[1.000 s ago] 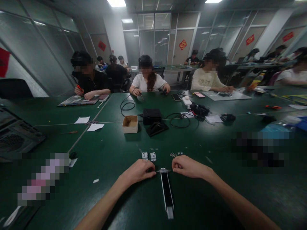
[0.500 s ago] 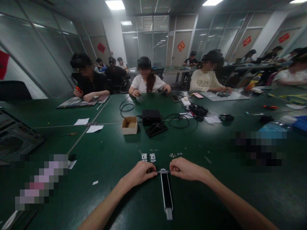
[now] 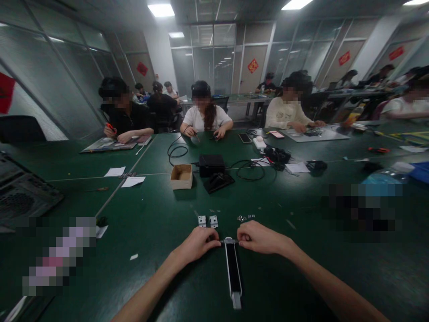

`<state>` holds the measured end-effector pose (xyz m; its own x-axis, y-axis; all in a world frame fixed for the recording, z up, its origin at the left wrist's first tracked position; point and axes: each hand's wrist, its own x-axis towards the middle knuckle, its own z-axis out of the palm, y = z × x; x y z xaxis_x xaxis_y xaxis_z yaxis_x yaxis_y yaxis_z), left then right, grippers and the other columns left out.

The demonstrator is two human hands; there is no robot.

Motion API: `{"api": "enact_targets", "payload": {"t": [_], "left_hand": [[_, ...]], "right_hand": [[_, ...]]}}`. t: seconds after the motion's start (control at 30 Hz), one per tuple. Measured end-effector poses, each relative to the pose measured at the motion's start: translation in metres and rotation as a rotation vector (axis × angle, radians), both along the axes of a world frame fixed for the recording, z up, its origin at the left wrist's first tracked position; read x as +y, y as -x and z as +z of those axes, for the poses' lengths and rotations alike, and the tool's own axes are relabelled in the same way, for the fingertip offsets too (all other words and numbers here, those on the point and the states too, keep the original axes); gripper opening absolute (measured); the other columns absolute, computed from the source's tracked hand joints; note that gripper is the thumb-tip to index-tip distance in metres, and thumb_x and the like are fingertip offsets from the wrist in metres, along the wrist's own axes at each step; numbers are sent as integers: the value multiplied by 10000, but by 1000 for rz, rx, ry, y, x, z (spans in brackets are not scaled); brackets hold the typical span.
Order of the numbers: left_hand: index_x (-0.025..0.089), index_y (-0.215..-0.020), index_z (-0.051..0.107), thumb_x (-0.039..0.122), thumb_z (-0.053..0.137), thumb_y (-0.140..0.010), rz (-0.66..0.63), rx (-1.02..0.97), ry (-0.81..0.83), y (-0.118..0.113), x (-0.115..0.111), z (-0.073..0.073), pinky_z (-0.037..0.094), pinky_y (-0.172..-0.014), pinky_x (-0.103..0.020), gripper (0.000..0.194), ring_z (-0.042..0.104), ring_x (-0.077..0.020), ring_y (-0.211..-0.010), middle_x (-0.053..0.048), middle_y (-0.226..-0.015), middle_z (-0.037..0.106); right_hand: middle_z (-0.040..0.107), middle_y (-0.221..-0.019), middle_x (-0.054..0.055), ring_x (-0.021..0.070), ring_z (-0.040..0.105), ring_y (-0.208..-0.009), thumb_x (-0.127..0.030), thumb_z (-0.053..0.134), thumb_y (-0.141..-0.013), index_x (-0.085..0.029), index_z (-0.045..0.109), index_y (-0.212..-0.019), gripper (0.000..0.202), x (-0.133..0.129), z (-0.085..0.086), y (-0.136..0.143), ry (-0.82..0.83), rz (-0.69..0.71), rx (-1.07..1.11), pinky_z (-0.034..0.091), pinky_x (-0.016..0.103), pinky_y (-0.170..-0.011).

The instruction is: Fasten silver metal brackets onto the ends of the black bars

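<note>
A long, narrow piece with a black strip and a silver-white frame [image 3: 233, 270] lies on the green table in front of me, its far end towards the room. At that far end a thin grey rod [image 3: 222, 242] sticks out to both sides. My left hand [image 3: 205, 240] is closed in a pinch on the rod's left end. On the other side my right hand [image 3: 256, 237] pinches its right end, with the fingertips partly hidden. Two small metal brackets [image 3: 213, 221] rest just beyond my left hand. Several small rings or nuts [image 3: 241, 218] lie beyond my right hand.
Farther out stand an open cardboard box [image 3: 181, 177] and a black box-shaped device [image 3: 211, 165] with cables. A metal computer case [image 3: 25, 197] is at the left, a clear plastic bottle [image 3: 385, 176] at the right. Co-workers sit across the table.
My hands and the long piece hold nearly the same place. Across the table, the co-worker in the middle has brought one hand inward, and the one at the right has shifted their hands.
</note>
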<state>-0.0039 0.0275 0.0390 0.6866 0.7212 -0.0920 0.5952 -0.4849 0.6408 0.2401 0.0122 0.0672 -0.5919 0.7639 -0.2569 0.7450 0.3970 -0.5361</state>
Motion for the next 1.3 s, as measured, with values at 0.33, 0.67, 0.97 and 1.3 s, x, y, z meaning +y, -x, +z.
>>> {"api": "enact_targets", "payload": {"t": [0.33,0.67,0.97,1.3], "left_hand": [[178,-880,670,306,619,-851,81,-31,90,-6,-3,-4,406,-650,-204,140,604,-149,-763,6,-822,670],[190,-949,656,311,654,-831,42,16,47,-7,-6,8,414,-666,-217,169,599,-157,-779,1,-870,668],[198,-975,638,265,652,-831,16,90,73,-2,-2,20,429,-686,-232,159,604,-166,-826,-4,-923,661],[207,-989,631,270,652,-828,5,102,32,0,-2,23,425,-686,-241,174,599,-174,-828,-2,-926,655]], "right_hand": [[580,-743,13,135,504,-679,-238,537,-838,-161,632,-797,129,1,-4,2,-61,15,32,341,236,-599],[620,-809,24,141,555,-692,-257,548,-835,-171,662,-882,150,6,8,-11,45,-48,60,393,235,-591],[615,-913,66,185,576,-806,-228,517,-855,-180,645,-960,172,27,3,-42,-188,-263,-136,428,278,-684],[586,-1008,83,210,534,-933,-290,521,-887,-199,637,-1051,220,29,-20,-22,-303,-187,-160,434,311,-791]]}}
